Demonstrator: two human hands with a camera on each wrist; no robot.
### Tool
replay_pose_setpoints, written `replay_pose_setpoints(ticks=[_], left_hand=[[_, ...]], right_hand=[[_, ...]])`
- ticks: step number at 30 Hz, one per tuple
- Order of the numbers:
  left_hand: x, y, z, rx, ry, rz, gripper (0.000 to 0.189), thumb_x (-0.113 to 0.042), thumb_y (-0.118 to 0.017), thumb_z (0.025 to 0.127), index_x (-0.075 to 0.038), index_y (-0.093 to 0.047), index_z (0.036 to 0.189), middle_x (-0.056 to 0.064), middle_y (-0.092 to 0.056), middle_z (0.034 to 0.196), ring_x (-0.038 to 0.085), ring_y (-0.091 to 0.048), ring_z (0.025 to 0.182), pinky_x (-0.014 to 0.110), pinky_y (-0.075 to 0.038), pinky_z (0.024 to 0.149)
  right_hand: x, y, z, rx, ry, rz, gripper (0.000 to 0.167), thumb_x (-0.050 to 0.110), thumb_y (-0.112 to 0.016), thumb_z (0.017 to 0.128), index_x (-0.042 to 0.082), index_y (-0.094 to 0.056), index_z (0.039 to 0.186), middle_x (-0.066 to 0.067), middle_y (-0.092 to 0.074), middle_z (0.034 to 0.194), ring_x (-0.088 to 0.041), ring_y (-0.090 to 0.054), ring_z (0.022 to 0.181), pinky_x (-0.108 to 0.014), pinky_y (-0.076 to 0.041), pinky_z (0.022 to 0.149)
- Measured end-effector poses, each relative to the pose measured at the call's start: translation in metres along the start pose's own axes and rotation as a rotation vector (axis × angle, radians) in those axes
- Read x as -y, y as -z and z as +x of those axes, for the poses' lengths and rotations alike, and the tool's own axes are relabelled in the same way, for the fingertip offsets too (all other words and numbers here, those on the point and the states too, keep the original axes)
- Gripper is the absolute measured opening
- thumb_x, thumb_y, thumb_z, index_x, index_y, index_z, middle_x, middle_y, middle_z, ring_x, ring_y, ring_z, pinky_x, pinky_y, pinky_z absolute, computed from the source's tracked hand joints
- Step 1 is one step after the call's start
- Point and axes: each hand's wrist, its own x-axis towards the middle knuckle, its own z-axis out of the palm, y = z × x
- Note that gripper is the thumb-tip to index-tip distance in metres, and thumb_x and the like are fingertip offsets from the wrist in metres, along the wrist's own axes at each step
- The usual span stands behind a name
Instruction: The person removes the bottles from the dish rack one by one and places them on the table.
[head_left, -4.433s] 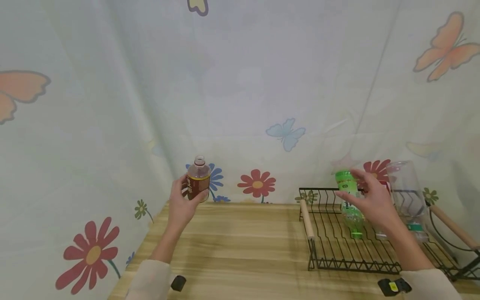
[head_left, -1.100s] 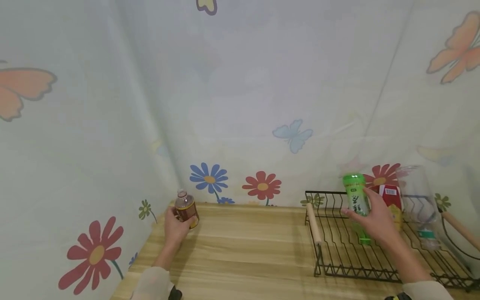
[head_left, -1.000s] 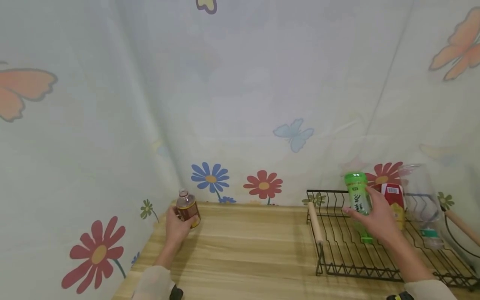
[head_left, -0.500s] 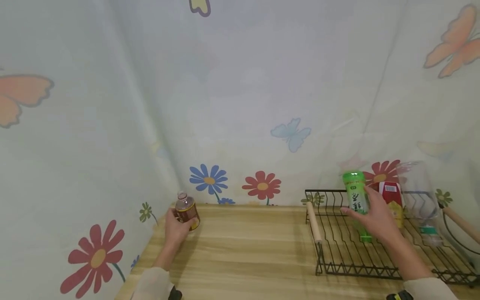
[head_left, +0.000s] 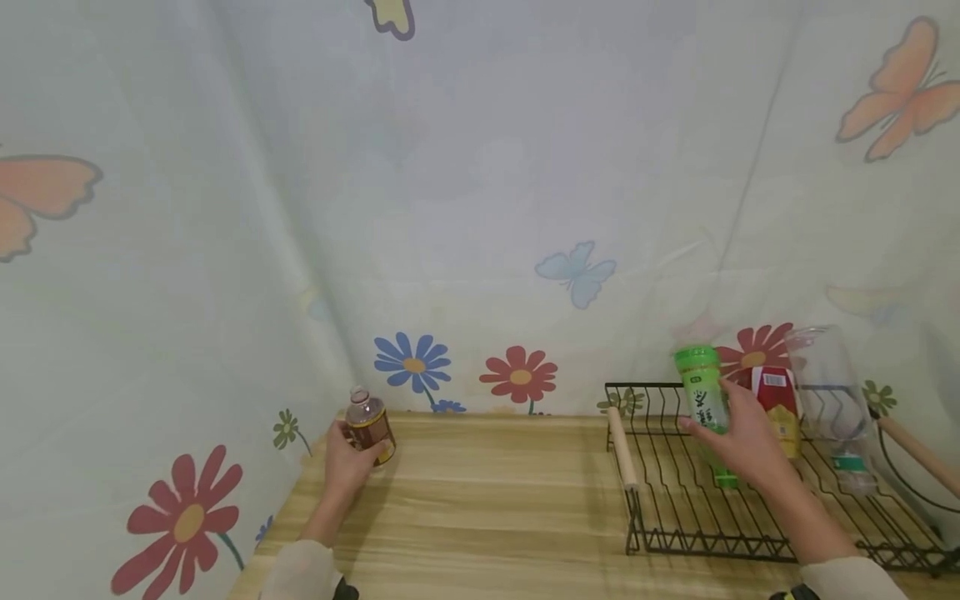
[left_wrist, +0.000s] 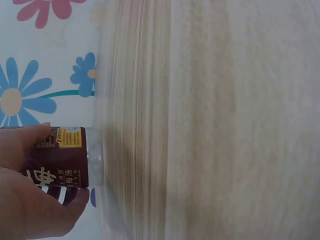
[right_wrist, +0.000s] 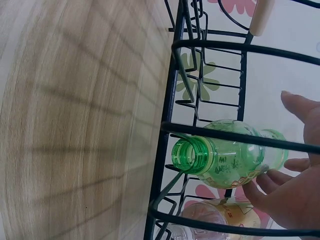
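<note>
At the back left of the table, my left hand (head_left: 348, 458) grips a small clear bottle (head_left: 371, 427) with a dark brown label and no cap on its mouth. It stands upright, its base at the table top; the left wrist view shows fingers and thumb (left_wrist: 75, 212) round the label. On the right, a green plastic bottle (head_left: 703, 398) leans upside down in a black wire rack (head_left: 716, 546), its uncapped neck (right_wrist: 192, 155) down among the wires. My right hand (head_left: 750, 433) is around it, fingertips at its side and thumb (right_wrist: 295, 104) held away.
Behind the right hand, a red and yellow container (head_left: 776, 408) and a clear bottle (head_left: 828, 383) with a teal band also stand in the rack. Wooden handles (head_left: 621, 450) top the rack's sides. A flower-printed curtain (head_left: 480, 208) backs the wooden table (head_left: 487, 500).
Since the earliest frame, my left hand has lowered the brown-labelled bottle from mid-air to the table. My right hand stays by the green bottle. Over the last second, the view shifts slightly.
</note>
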Motion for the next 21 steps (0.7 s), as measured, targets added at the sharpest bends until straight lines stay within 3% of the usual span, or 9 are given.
replay_pose_setpoints(ticks=[9,21], left_hand=[[-0.0003,-0.0022,0.004,0.009,0.004,-0.009,0.076,-0.01,-0.084,0.088,0.007,-0.035,0.143,0.031,-0.046,0.141,0.047,-0.047,0.133,0.064,-0.04,0.115],[0.0,-0.0007,0.0016,-0.001,-0.007,-0.001,0.075,-0.01,-0.085,0.088,0.007,-0.035,0.142,0.031,-0.045,0.141,0.048,-0.047,0.132,0.064,-0.041,0.113]], right_hand=[[-0.0009,-0.0008,0.001,0.014,-0.024,-0.01,0.095,0.036,-0.08,0.096,-0.018,-0.029,0.155,-0.044,-0.041,0.146,-0.058,-0.047,0.124,-0.076,-0.046,0.095],[-0.0036,0.0011,0.0004,0.092,-0.073,-0.056,0.088,0.03,-0.08,0.096,-0.018,-0.032,0.153,-0.041,-0.047,0.136,-0.055,-0.056,0.113,-0.072,-0.051,0.089]])
